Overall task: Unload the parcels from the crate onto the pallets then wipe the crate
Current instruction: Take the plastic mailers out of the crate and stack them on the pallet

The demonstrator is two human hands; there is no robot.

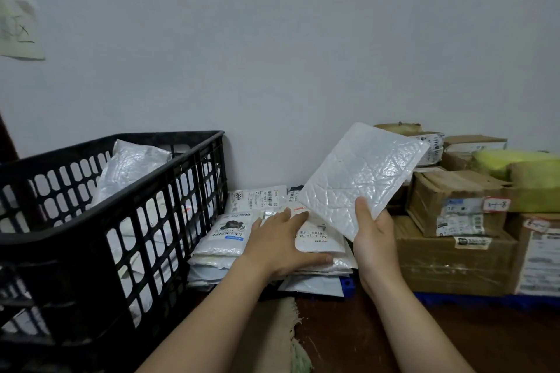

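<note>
Standing at the left, the black crate (121, 221) holds white parcels (130, 166), one propped up against its far wall. Just right of it, a stack of flat mailers (224, 236) lies on the blue pallet (472, 301). The left hand (281, 239) rests flat on this stack, fingers straight and together, thumb spread wide. The right hand (374, 236) pinches a white bubble mailer (360, 172) by its lower corner, thumb on the front; the fingers behind are hidden, probably supporting it. Cardboard boxes (454, 254) sit at far right.

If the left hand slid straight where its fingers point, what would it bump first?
Probably the white bubble mailer held by the right hand; the left hand, flat on the parcel stack, points at its lower edge. It might slip underneath; depth unclear.
</note>
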